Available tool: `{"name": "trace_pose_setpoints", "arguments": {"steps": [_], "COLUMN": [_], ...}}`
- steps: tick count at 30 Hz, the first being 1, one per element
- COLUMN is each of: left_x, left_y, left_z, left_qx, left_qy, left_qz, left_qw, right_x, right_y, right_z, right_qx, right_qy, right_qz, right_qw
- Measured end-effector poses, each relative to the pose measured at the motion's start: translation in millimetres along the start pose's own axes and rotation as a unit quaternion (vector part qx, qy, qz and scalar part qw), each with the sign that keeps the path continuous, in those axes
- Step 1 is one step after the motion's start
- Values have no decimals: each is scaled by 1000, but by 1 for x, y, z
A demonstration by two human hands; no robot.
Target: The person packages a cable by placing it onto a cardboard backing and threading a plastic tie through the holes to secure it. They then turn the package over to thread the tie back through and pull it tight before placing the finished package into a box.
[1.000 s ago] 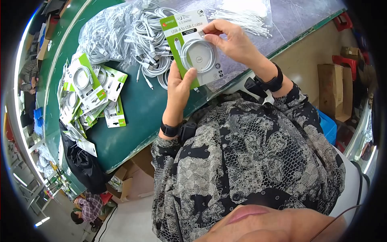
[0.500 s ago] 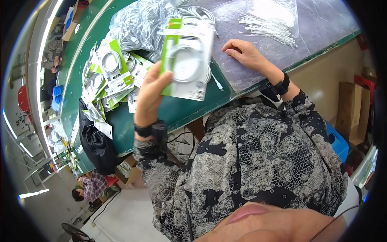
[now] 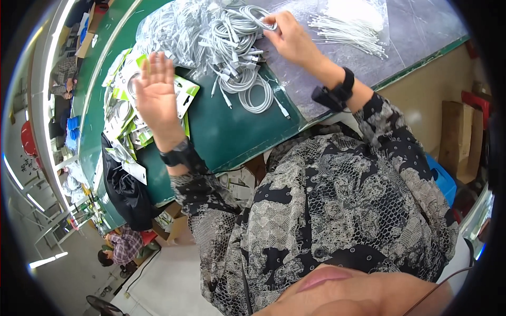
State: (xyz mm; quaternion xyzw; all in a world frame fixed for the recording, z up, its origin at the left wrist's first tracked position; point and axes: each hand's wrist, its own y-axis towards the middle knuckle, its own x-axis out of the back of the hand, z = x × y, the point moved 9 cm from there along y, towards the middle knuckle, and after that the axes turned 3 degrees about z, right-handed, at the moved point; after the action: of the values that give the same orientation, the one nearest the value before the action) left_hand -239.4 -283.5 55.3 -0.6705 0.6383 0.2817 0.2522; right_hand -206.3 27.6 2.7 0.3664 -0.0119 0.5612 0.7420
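My left hand (image 3: 157, 97) is held palm up with its fingers stretched out, over a pile of green-and-white packaged cables (image 3: 122, 111). Nothing is in it. My right hand (image 3: 291, 38) reaches to the far side of the table, thumb and fingers closed on the edge of a coiled white cable (image 3: 254, 12). That coil lies at the right end of a heap of loose coiled cables (image 3: 232, 39), partly in a clear plastic bag (image 3: 171, 31). Nearer to me, another coiled cable (image 3: 256, 95) rests on the green tabletop, its plug end pointing toward me.
White cable ties (image 3: 353, 34) lie in a bundle on a clear bag at the far right. A black garment (image 3: 126, 184) hangs over the table's left edge. Beside me on the right are a blue stool (image 3: 441, 184) and a cardboard box (image 3: 459, 142). Another person (image 3: 122, 246) sits far left.
The packaged cable has left my left hand, which has moved left over the pile and opened. My right hand has moved up and left from the tabletop to take hold of a coiled cable.
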Motion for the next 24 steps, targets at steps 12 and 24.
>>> {"name": "trace_pose_setpoints", "arguments": {"steps": [12, 24], "left_x": [-25, -100], "left_y": [-83, -66], "left_z": [98, 172], "left_qx": [148, 141], "left_qy": [83, -36], "left_qz": [128, 136], "left_qw": [977, 980], "right_x": [38, 83], "right_y": [6, -52], "right_z": [37, 103], "right_qx": [106, 166], "right_qy": [-39, 19], "right_qz": [49, 35], "right_qw": [992, 985]}}
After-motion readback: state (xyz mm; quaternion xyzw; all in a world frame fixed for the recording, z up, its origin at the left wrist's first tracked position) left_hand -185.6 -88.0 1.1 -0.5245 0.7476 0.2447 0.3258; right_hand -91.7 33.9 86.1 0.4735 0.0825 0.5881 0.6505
